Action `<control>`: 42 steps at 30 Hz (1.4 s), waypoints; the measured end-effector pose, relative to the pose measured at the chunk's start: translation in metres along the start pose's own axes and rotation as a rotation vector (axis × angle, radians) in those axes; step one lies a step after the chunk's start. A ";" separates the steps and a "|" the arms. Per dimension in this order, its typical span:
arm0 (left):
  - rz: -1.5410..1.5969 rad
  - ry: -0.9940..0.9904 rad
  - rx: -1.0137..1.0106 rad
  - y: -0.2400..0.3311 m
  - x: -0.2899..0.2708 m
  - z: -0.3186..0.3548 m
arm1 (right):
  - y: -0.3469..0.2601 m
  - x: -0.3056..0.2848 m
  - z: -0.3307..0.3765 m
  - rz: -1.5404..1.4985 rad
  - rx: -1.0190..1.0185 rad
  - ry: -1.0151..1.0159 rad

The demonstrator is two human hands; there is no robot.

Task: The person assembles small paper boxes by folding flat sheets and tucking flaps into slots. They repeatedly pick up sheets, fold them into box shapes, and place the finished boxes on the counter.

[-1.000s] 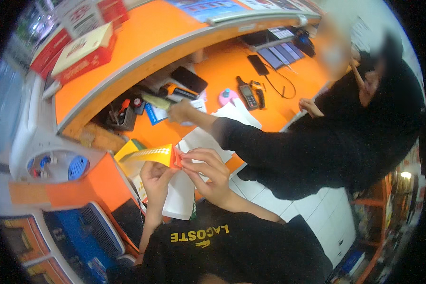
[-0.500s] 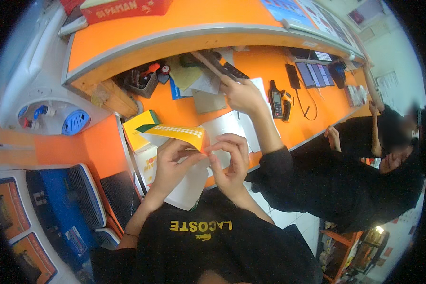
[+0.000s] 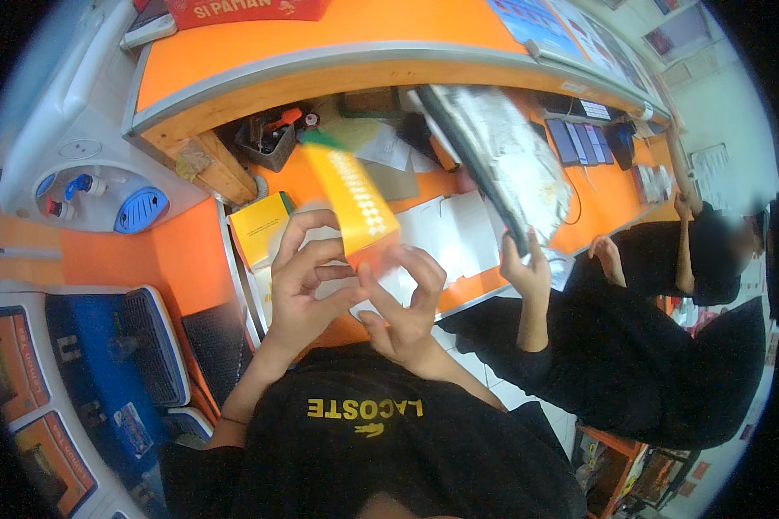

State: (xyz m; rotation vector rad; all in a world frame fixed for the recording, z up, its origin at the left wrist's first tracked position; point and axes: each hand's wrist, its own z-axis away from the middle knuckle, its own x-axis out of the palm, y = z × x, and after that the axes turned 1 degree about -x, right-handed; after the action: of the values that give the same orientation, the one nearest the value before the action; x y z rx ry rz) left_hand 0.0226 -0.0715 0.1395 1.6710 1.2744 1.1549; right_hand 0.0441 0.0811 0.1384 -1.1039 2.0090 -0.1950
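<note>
A long yellow-orange packet (image 3: 355, 201) with a dotted white strip and a green tip stands tilted upward in front of me. Its lower end is pinched between the fingers of my left hand (image 3: 307, 281) and my right hand (image 3: 402, 298), both raised above the orange counter (image 3: 190, 246). The packet is blurred by motion. Under my hands lie white papers (image 3: 446, 227) and a yellow booklet (image 3: 260, 227).
A person in black on my right lifts a dark flat folder with a plastic-covered sheet (image 3: 498, 160) in one hand (image 3: 528, 268). A second person sits further right. A white water dispenser (image 3: 78, 147) stands at left, a raised orange shelf (image 3: 320, 39) behind the counter.
The packet has swung from lying sideways to pointing up and away. The person beside me, who was reaching across the counter, now holds up the folder. My view has shifted.
</note>
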 end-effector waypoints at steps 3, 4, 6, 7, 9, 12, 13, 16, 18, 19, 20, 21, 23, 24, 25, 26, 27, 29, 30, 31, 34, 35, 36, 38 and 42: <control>-0.092 -0.026 -0.056 0.000 -0.002 0.007 | 0.008 -0.006 0.009 0.025 -0.106 -0.005; -0.078 -0.014 -0.108 -0.002 -0.005 0.010 | 0.016 -0.010 0.012 -0.117 -0.046 0.051; -0.027 -0.048 -0.169 -0.005 -0.013 0.016 | 0.038 -0.019 0.011 -0.243 0.106 0.199; 0.012 -0.134 -0.167 -0.006 -0.017 0.019 | 0.047 -0.029 0.012 -0.326 0.220 0.213; 0.101 -0.268 -0.236 -0.005 -0.025 0.022 | 0.060 -0.051 0.017 -0.593 0.466 0.177; -0.108 -0.623 -0.199 0.000 -0.032 0.015 | 0.064 -0.082 0.027 -0.871 0.642 -0.061; -0.254 -0.736 -0.122 0.002 -0.033 0.012 | 0.062 -0.088 0.030 -0.864 0.701 -0.122; -0.497 -0.770 -0.371 0.009 -0.022 0.013 | 0.051 -0.091 0.039 -0.745 0.683 -0.080; -0.488 -0.731 -0.242 0.010 -0.009 0.016 | 0.045 -0.089 0.040 -0.575 0.612 0.034; -0.484 -0.710 -0.173 0.011 -0.003 0.018 | 0.043 -0.089 0.040 -0.490 0.565 0.084; -0.481 -0.693 -0.107 0.013 0.002 0.020 | 0.042 -0.089 0.039 -0.467 0.592 0.136; -0.477 -0.675 -0.039 0.014 0.006 0.021 | 0.040 -0.090 0.038 -0.398 0.548 0.130; -0.494 -0.617 0.006 0.015 0.015 0.022 | 0.037 -0.095 0.036 -0.237 0.471 0.105; -0.516 -0.578 -0.018 0.014 0.021 0.022 | 0.035 -0.096 0.036 -0.214 0.418 0.109; -0.538 -0.538 -0.043 0.013 0.026 0.022 | 0.032 -0.097 0.036 -0.211 0.393 0.102; -0.508 -0.487 -0.078 0.010 0.032 0.021 | 0.030 -0.095 0.036 -0.212 0.364 0.110; -0.479 -0.435 -0.117 0.006 0.039 0.020 | 0.026 -0.093 0.036 -0.215 0.337 0.117; -0.411 -0.339 -0.159 0.000 0.050 0.020 | 0.021 -0.087 0.037 -0.221 0.326 0.085; -0.371 -0.296 -0.170 -0.003 0.054 0.023 | 0.019 -0.084 0.039 -0.235 0.339 0.087; -0.330 -0.252 -0.182 -0.004 0.057 0.025 | 0.017 -0.082 0.041 -0.249 0.353 0.088; -0.472 -0.124 -0.047 -0.007 0.054 0.023 | 0.015 -0.076 0.045 -0.308 0.357 0.115; -0.520 -0.122 -0.058 -0.006 0.051 0.023 | 0.013 -0.074 0.047 -0.223 0.255 0.087; -0.571 -0.112 -0.084 -0.005 0.047 0.022 | 0.011 -0.072 0.048 -0.139 0.161 0.065; -0.628 -0.175 -0.100 -0.003 0.041 0.022 | 0.007 -0.066 0.050 0.015 -0.023 0.048; -0.574 -0.393 -0.208 -0.002 0.030 0.022 | 0.008 -0.056 0.051 0.060 -0.068 0.132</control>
State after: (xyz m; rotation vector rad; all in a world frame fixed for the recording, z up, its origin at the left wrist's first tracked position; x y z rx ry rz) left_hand 0.0455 -0.0427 0.1367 1.1861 1.2140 0.5573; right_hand 0.0917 0.1402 0.1342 -1.0959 2.1778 -0.1734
